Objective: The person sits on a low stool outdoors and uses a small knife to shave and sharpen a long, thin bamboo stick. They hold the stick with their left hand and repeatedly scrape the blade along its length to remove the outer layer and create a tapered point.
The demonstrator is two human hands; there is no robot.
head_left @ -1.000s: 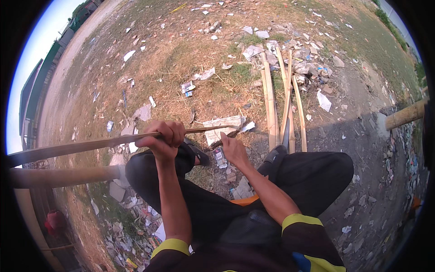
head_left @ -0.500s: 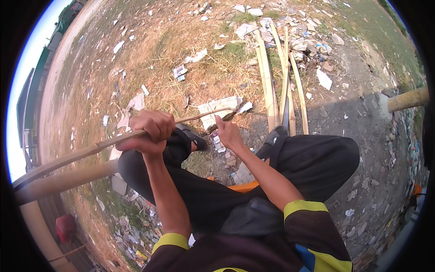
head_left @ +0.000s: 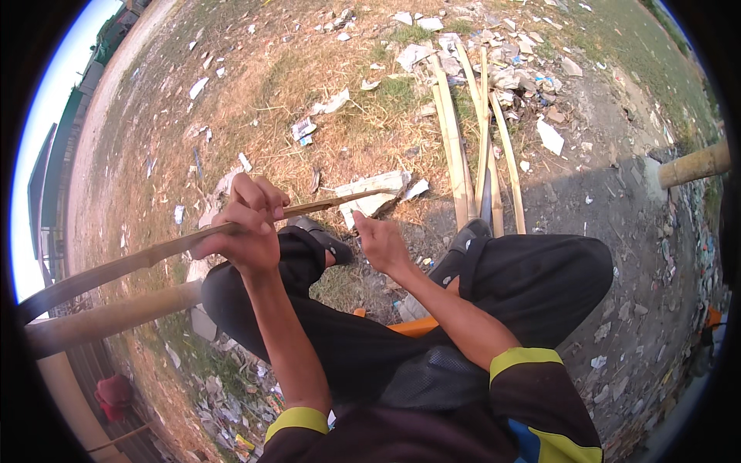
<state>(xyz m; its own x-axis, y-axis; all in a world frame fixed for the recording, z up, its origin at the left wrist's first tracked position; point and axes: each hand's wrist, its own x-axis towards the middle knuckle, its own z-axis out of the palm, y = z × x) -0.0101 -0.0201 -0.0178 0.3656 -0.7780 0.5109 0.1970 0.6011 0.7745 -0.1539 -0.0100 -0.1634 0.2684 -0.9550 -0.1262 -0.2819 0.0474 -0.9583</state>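
Our left hand (head_left: 245, 231) is wrapped tight around a long thin brown bamboo strip (head_left: 185, 245) above our knees. Our right hand (head_left: 380, 243) looks half curled, empty. The strip seems light, bendy, maybe splintery; we should hold its middle.

Left hand (head_left: 245, 225) is seen at centre-left of the frame, fingers curled into a closed grip, knuckles turned up, forearm running bare down to a yellow-cuffed sleeve at the lower edge. Right hand (head_left: 382, 243) is seen at centre, loosely curled, thumb raised, nothing visibly clasped. Right forearm is angled down-right to a yellow cuff at lower right. Both knees are bent, the legs folded below the hands.
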